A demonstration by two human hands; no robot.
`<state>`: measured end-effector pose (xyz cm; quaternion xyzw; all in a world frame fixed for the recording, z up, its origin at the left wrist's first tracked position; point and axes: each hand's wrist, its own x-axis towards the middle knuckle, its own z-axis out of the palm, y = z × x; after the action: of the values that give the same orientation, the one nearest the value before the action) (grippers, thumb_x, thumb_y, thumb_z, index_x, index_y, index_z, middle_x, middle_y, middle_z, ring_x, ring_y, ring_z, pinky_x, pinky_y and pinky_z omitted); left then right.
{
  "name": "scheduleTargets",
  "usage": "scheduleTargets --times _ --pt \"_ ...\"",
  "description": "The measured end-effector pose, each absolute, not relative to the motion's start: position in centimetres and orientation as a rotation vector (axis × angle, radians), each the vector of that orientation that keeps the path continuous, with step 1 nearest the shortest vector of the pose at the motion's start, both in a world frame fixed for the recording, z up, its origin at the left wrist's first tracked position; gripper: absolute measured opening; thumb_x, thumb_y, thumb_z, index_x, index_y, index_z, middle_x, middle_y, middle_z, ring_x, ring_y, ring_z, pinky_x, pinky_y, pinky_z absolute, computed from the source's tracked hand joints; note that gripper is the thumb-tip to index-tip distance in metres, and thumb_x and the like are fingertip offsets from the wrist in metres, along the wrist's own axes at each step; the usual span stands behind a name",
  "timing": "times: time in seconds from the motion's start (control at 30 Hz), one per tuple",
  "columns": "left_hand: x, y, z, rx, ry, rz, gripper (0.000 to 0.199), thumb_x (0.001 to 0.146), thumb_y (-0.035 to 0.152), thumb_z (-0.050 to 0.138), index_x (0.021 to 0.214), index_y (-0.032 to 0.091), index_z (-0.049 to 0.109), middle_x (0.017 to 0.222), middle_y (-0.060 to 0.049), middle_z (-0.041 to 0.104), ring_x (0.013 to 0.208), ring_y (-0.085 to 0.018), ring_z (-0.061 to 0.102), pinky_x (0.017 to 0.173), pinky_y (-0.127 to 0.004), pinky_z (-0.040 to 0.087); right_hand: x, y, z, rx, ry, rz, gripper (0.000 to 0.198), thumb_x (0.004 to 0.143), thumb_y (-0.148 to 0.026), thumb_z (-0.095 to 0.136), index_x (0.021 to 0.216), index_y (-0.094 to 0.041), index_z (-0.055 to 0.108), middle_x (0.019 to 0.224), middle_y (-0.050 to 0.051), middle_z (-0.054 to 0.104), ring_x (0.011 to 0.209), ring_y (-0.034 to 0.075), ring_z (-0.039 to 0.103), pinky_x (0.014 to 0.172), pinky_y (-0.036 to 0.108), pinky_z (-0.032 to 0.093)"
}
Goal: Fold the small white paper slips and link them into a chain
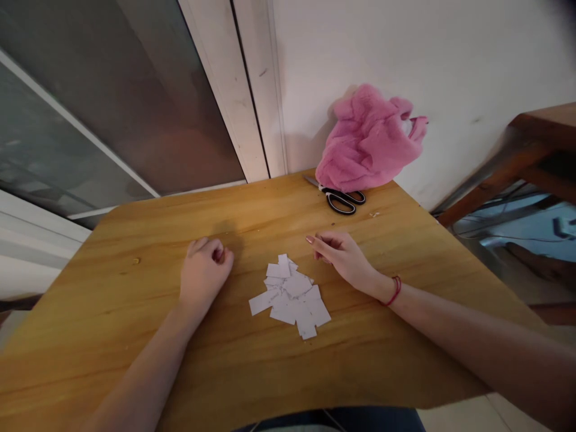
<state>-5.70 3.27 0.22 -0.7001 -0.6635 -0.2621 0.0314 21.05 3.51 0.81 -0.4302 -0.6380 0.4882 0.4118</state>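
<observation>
A small heap of white paper pieces (297, 294) lies on the wooden table between my two hands, its cut rectangles overlapping at odd angles. To the left of the heap, my left hand (204, 270) rests on the tabletop in a loose fist, and I see nothing in it. On the other side my right hand (339, 255) is just beyond the papers' edge, its fingers curled in and the thumb lying along them. Nothing shows at its fingertips. Neither hand touches the paper.
Black-handled scissors (342, 200) lie near the table's back edge, partly under a pink fluffy cloth (371, 141) against the white wall. The wooden table (135, 300) meets a sliding glass door at back left. Another piece of wooden furniture (544, 129) stands at right.
</observation>
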Motion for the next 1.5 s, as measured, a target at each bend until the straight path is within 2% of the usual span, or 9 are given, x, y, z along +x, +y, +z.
scheduleTargets --times 0.1,0.3,0.4,0.5,0.67,0.87,1.03,1.2,1.5 --pt "-6.2 3.5 0.1 -2.05 -2.146 -1.026 0.005 0.073 0.021 0.052 0.078 0.021 0.05 0.066 0.0 0.046 0.067 -0.018 0.048 0.062 -0.031 0.039 21.1 3.7 0.6 -1.139 -1.597 1.183 0.045 0.085 -0.051 0.045 0.055 -0.017 0.047 0.049 -0.005 0.032 0.046 0.007 0.03 0.044 0.024 0.021" --pt "-3.8 1.8 0.9 -2.292 -1.967 -1.181 0.031 0.086 0.03 0.044 0.116 0.022 0.047 0.104 -0.007 0.056 0.098 -0.021 0.052 0.087 -0.038 0.042 21.0 3.7 0.3 -1.197 -1.798 0.941 0.027 0.09 -0.037 0.042 0.083 -0.016 0.057 0.065 -0.001 0.054 0.06 0.011 0.048 0.055 0.023 0.036" --pt "-1.1 -0.3 0.7 -2.821 -1.768 -0.759 0.057 0.082 0.039 0.05 0.133 0.024 0.03 0.137 -0.01 0.041 0.129 -0.026 0.031 0.102 -0.046 0.029 20.7 3.5 0.1 -1.213 -1.903 0.824 0.022 0.091 -0.032 0.042 0.097 -0.016 0.057 0.081 0.003 0.062 0.071 0.013 0.054 0.064 0.026 0.041" --pt "0.9 -1.8 -0.1 -2.902 -1.685 -0.503 0.09 0.07 0.057 0.058 0.141 0.023 0.013 0.145 -0.012 0.03 0.136 -0.032 0.014 0.108 -0.057 0.006 20.6 3.4 -0.1 -1.214 -1.944 0.778 0.024 0.092 -0.031 0.041 0.101 -0.016 0.057 0.094 0.006 0.063 0.08 0.014 0.057 0.07 0.028 0.044" --pt "1.4 -2.1 -1.3 -2.932 -1.719 -0.47 0.109 0.059 0.065 0.062 0.143 0.022 0.006 0.149 -0.014 0.02 0.136 -0.033 0.013 0.109 -0.055 0.008 20.5 3.3 -0.2 -1.02 -2.104 0.88 0.033 0.094 -0.031 0.037 0.12 -0.016 0.05 0.115 0.01 0.06 0.104 0.017 0.055 0.088 0.034 0.044" --pt "0.8 -1.4 -1.2 -2.924 -1.938 -0.806 0.092 0.071 0.049 0.062 0.141 0.025 0.008 0.141 -0.014 0.035 0.13 -0.028 0.033 0.102 -0.05 0.031 20.7 3.0 0.2 -0.907 -2.165 1.125 0.034 0.095 -0.028 0.035 0.125 -0.022 0.049 0.105 0.004 0.065 0.09 0.013 0.059 0.078 0.028 0.047" --pt "0.6 -1.5 -1.0 -2.936 -1.904 -0.764 0.076 0.078 0.049 0.054 0.139 0.024 0.016 0.142 -0.013 0.034 0.132 -0.026 0.029 0.106 -0.048 0.027 20.8 3.0 0.5 -0.992 -2.063 1.192 0.034 0.094 -0.034 0.034 0.121 -0.023 0.052 0.081 0.0 0.064 0.056 0.009 0.049 0.051 0.02 0.04" --pt "1.1 -2.2 -1.3 -2.91 -1.706 -0.546 0.086 0.069 0.059 0.058 0.138 0.019 0.025 0.143 -0.014 0.033 0.135 -0.031 0.019 0.11 -0.054 0.01 20.8 2.9 0.6 -0.914 -2.112 1.289 0.033 0.094 -0.034 0.035 0.12 -0.024 0.053 0.082 0.001 0.065 0.064 0.01 0.053 0.058 0.021 0.042" --pt "0.9 -1.9 -0.7 -2.855 -1.776 -0.638 0.047 0.084 0.044 0.047 0.126 0.022 0.042 0.127 -0.009 0.05 0.121 -0.026 0.041 0.104 -0.048 0.029 20.5 2.9 0.6 -1.066 -1.985 1.161 0.027 0.093 -0.031 0.037 0.104 -0.019 0.059 0.081 0.001 0.066 0.063 0.01 0.054 0.058 0.021 0.042"
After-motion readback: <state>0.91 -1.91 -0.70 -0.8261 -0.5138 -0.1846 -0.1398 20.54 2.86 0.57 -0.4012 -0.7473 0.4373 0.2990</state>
